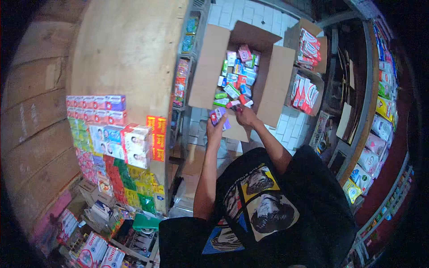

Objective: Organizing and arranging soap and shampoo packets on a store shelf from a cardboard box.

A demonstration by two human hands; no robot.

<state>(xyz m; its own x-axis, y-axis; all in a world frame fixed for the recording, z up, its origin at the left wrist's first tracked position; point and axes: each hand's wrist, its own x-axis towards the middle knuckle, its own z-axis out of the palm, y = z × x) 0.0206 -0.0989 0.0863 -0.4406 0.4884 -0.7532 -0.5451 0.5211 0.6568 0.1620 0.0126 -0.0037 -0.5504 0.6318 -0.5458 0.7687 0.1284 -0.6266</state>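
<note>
My left hand holds a small purple and white soap box, with the thumb across its face. Just right of it, my right hand has its fingers curled on a small pink box; their grip is partly hidden and blurred. Both hands are over the near flap of an open cardboard carton. Inside lies a loose heap of small packaged boxes, among them a green and white box, a blue box and a pink box.
On the left, a wooden counter bears rows of purple and pink boxes and colourful sachets. Two smaller cartons of red and white packs stand to the right, on white floor tiles. Packaged goods line the right-hand shelf.
</note>
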